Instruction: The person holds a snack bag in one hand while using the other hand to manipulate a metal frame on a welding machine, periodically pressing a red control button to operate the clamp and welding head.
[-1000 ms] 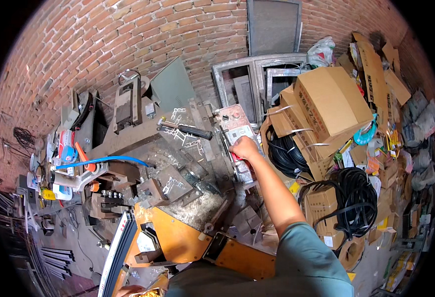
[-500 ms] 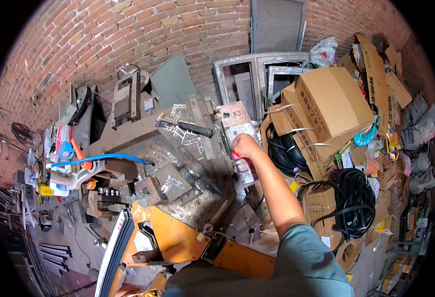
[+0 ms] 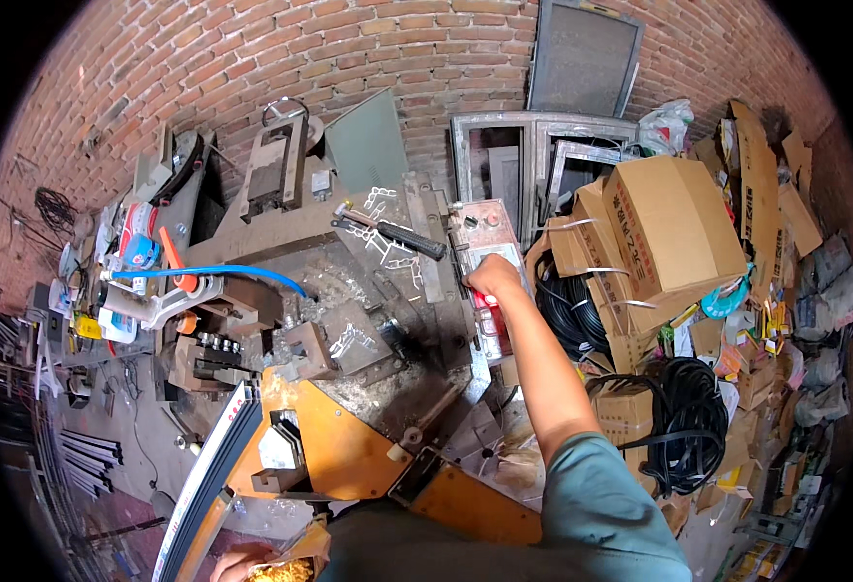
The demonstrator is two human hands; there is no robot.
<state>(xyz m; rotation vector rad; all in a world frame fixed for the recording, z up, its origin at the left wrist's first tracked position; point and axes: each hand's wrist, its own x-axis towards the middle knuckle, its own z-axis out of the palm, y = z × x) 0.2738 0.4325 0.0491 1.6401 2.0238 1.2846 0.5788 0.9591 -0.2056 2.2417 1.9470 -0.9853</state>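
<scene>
My right hand point(image 3: 494, 277) is closed, its fingers curled down on the face of a control box point(image 3: 485, 220) with knobs. Something red lies right by the fingers; what the fingertips touch is hidden. At the lower edge my left hand point(image 3: 238, 561) is partly cut off, against a brown paper bag point(image 3: 316, 545) with golden, crumbly contents point(image 3: 284, 570). Its fingers appear wrapped round the bag. Left of the control box stands a worn metal machine point(image 3: 349, 301). A black-handled hammer point(image 3: 409, 238) lies on it among white profile offcuts point(image 3: 380, 206).
A blue hose point(image 3: 242, 271) arches over the machine's left side. Long window profiles point(image 3: 203, 480) lean against its orange panel point(image 3: 334, 436). On the right are cardboard boxes point(image 3: 684, 218) and coiled black strips point(image 3: 684, 417). Window frames point(image 3: 490, 124) stand at the brick wall.
The view has shifted, so the machine and boxes sit further right and mostly lower. More of my left hand and the paper bag shows. My right hand stays on the control box.
</scene>
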